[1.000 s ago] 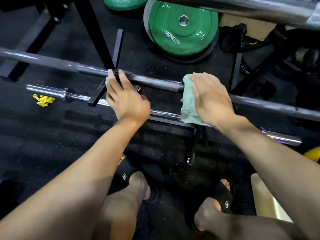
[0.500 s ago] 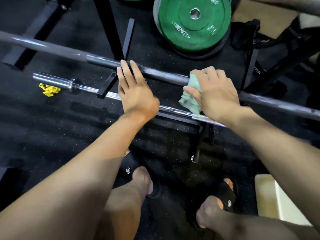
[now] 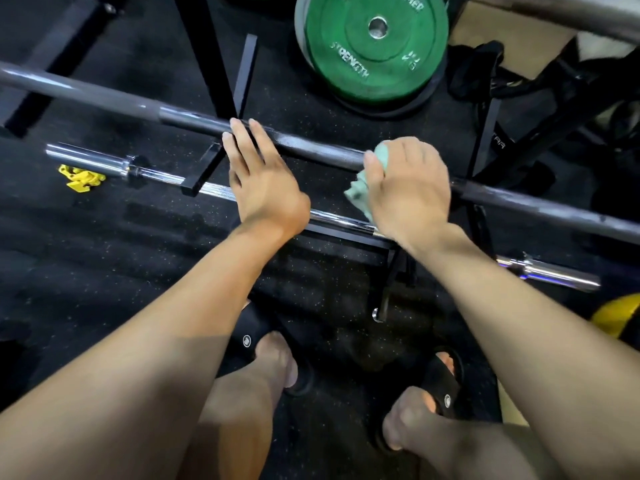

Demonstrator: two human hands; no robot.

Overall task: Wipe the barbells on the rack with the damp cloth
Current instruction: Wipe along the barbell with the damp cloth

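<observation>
- At the centre of the frame, the right hand [image 3: 405, 188] grips the green cloth [image 3: 360, 195] with curled fingers and holds it against the dark bar [image 3: 311, 145], which runs from the upper left to the right edge of the frame.
- Compared with the view one second ago, the cloth is now bunched into a wad under the palm, where it previously hung as a flat strip over the bar. Only a crumpled corner shows at the hand's left side.
- The right hand's position along the bar is little changed across the three views. Judgement: the wiping stroke on this section is short, and most of the bar's length remains to be covered.
- The left hand [image 3: 263, 181] is relaxed, fingers straight, with the fingertips [image 3: 239, 128] resting on the dark bar. It grasps nothing. It has kept this bracing position throughout.
- Below the dark bar in the frame, a chrome bar [image 3: 104, 162] lies lower on the rack [image 3: 204, 174]. The cloth is not on it; judgement: it is not yet being wiped.
- Open room: the dark bar is unobstructed from the right hand to the right edge of the frame. Toward the left, the left hand blocks the stroke and must lift or slide first.
- Edges to note: a black rack upright [image 3: 207, 53] crosses behind the bar just above the left fingertips, and a second upright [image 3: 485, 140] stands close to the right hand.
- A green weight plate [image 3: 374, 43] leans at the top of the frame, well apart from both hands.
</observation>
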